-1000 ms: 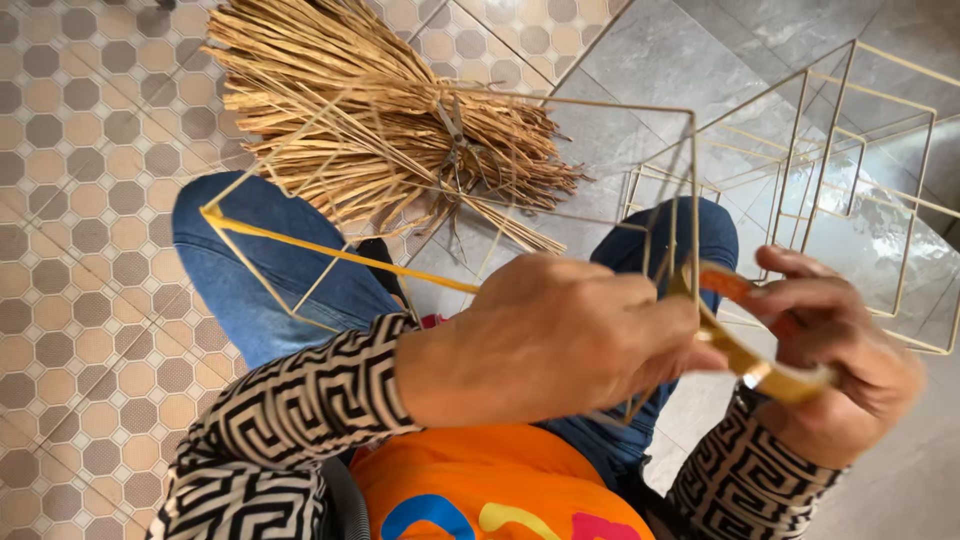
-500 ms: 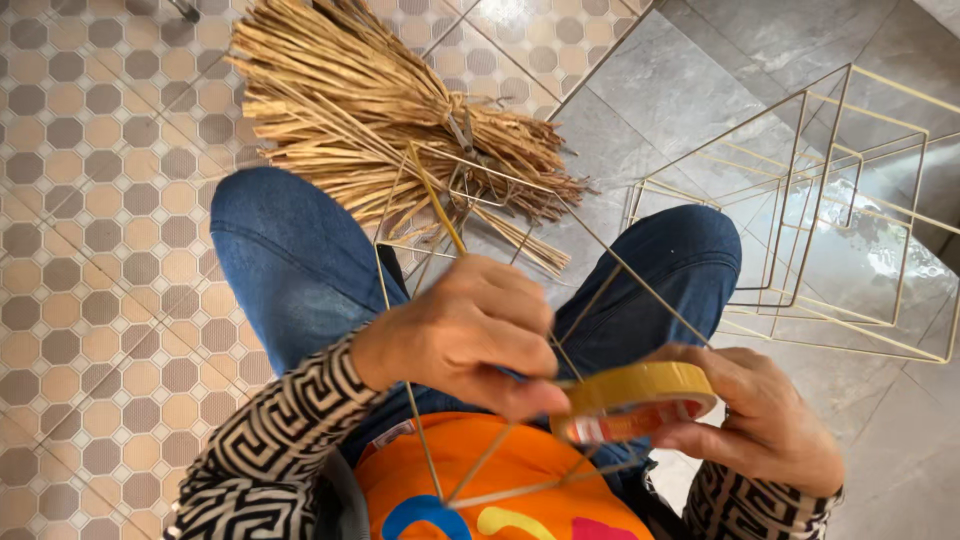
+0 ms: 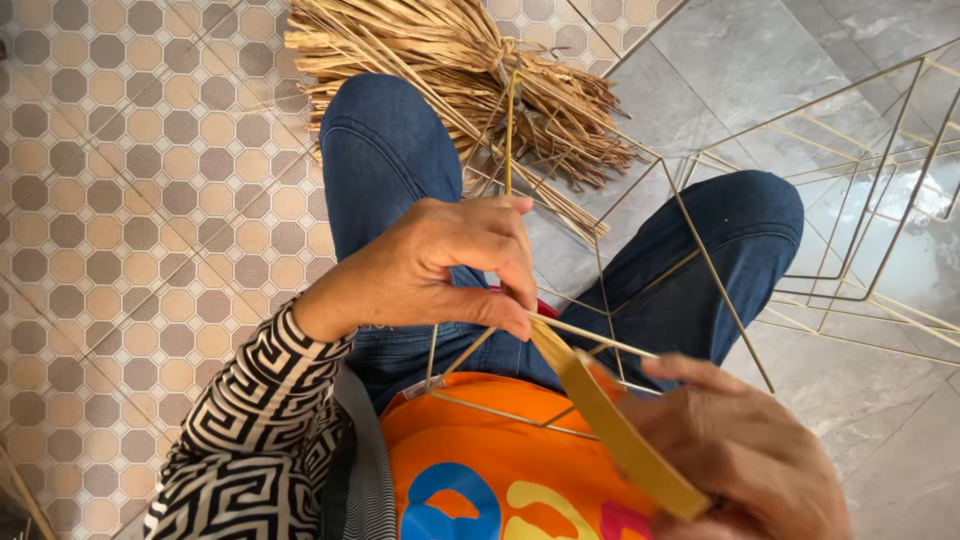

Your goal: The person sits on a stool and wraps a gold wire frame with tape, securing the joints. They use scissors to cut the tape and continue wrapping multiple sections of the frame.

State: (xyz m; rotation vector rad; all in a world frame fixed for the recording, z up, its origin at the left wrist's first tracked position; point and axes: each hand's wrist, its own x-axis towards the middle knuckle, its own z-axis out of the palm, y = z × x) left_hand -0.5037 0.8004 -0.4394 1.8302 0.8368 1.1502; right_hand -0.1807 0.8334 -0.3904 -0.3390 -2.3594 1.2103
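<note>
A: Head view, looking down on the lap. Left hand (image 3: 440, 270) pinched shut, thumb and fingers closed on a thin rod of the wire frame (image 3: 600, 300), right where a yellow strip (image 3: 610, 420) meets it.

B: And the right hand (image 3: 745, 455)?

A: Low right corner, fingers closed around the strip's far end. The strip runs taut up toward the left pinch. I can't tell whether it comes off a roll; that part is hidden under the hand.

B: Where does the frame sit?

A: Over the knees, between the blue jeans (image 3: 390, 160), its lower bars crossing the orange shirt (image 3: 480, 450). One rod stands up past the left hand toward the straw bundle (image 3: 470, 70) on the floor.

B: How would it handle?

A: Judging by the rod thickness: light, springy, apt to twist if gripped by one bar only. Best taken at a joint, where rods meet, as the left hand does. The strip looks flat and flexible, likely to kink or slacken if tension drops.

B: Surroundings?

A: More frames (image 3: 860, 200) stacked to the right on grey tile (image 3: 740, 70); patterned tile (image 3: 130, 180) to the left. Black-and-white sleeve (image 3: 250, 430) on the left arm.
</note>
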